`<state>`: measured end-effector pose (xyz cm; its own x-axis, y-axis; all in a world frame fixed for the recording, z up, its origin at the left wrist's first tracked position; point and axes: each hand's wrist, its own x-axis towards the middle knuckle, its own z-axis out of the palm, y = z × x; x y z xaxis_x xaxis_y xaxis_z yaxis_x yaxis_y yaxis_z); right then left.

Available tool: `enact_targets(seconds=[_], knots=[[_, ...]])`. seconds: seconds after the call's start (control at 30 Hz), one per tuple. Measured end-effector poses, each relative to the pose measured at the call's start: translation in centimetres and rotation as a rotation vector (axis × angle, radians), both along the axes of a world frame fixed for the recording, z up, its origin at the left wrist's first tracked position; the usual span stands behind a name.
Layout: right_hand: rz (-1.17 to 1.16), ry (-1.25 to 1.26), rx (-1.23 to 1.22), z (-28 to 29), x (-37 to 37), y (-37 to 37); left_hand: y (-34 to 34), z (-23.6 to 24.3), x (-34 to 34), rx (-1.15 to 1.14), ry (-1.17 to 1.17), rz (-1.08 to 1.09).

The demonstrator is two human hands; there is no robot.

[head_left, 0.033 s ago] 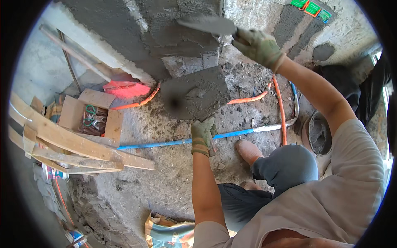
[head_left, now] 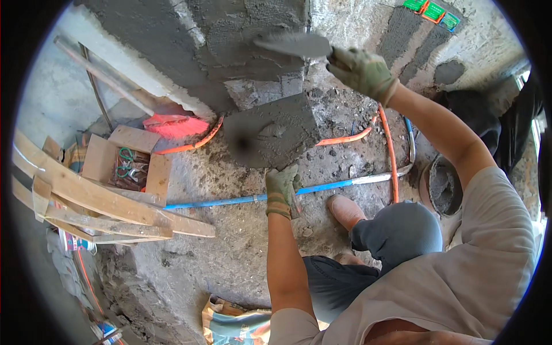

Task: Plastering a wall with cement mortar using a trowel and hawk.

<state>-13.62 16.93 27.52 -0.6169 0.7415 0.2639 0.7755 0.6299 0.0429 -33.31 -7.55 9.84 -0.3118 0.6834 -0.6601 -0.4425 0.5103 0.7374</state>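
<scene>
My left hand [head_left: 282,190], gloved, is closed round the handle of a mortar board [head_left: 276,129]. Wet grey mortar coats the board, which is held out low in front of the wall. In my gloved right hand [head_left: 365,73] is the handle of a trowel [head_left: 296,44], its blade pointing left. That blade is up against or just off the wet mortar on the wall [head_left: 253,23]; I cannot tell whether it touches. Below the wet coat a rough lighter patch of wall shows. The fingers of my left hand are partly hidden by the glove and board.
Orange conduit [head_left: 388,152] and blue pipe [head_left: 230,199] run across the rubble-strewn floor. A bucket of mortar [head_left: 444,187] stands near my right knee. At left are a cardboard box of tools [head_left: 158,175], a wooden frame [head_left: 103,198] and a red broom [head_left: 175,125]. Green switch boxes [head_left: 432,11] sit in the wall.
The trowel and my right hand have shifted slightly right and down along the wall. My left hand and the mortar board stay almost where they were.
</scene>
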Motion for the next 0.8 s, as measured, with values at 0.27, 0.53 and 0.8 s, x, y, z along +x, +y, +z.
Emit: enact_targets(seconds=[0.27,0.53,0.8], knots=[[0.096,0.068,-0.208,-4.2,4.3,-1.9,1.1,-0.8,0.6,-0.015,0.024,0.017],[0.209,0.18,-0.229,-6.8,3.9,-2.9,1.6,-2.8,0.5,-0.086,0.006,-0.021],[0.117,0.33,-1.171,-9.0,1.6,-8.2,2.5,-3.1,1.2,-0.102,0.02,-0.011]])
